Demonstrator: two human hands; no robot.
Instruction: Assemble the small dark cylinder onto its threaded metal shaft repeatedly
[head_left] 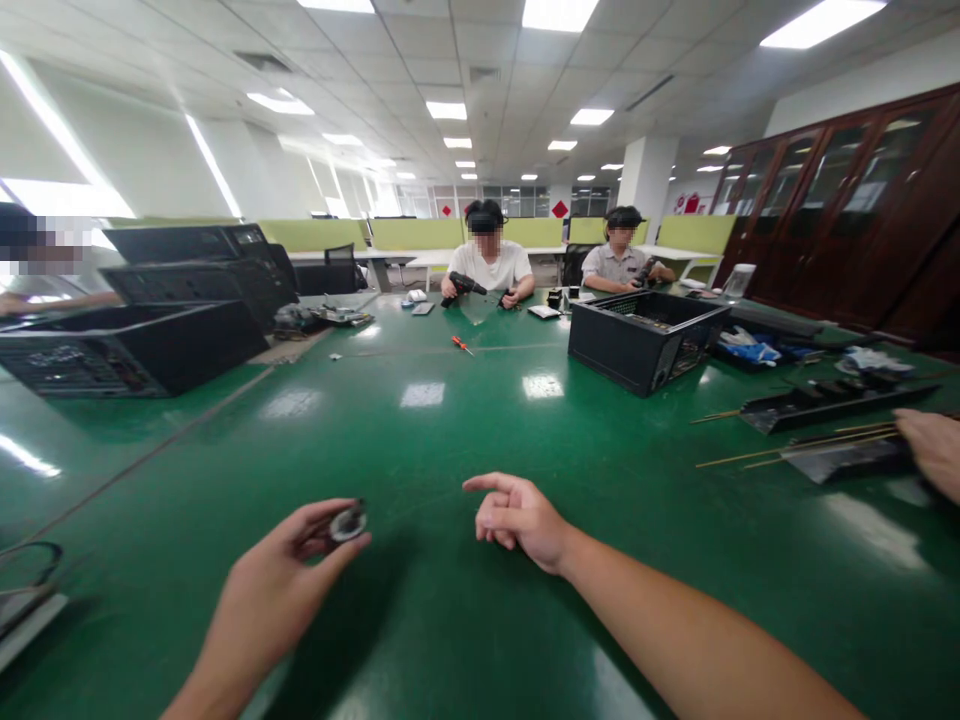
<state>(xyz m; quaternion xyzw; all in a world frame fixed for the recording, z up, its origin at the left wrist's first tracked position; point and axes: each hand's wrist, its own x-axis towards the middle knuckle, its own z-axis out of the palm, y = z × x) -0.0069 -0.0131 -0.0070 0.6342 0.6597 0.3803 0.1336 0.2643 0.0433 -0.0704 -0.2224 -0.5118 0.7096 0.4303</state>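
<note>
My left hand (300,560) holds a small round metallic part (349,522) between thumb and fingers, above the green table (420,450). What exactly the part is, I cannot make out. To its right, my right hand (517,520) hovers over the table with the index finger stretched out to the left and the other fingers curled in. Nothing shows in this right hand, and a gap of table lies between it and the round part.
A black computer case (637,340) stands at the right, more cases (150,340) at the left. An orange screwdriver (460,345) lies mid-table. Another person's hand (934,445) is at the right edge near metal strips (840,455). Two people sit across; another is far left.
</note>
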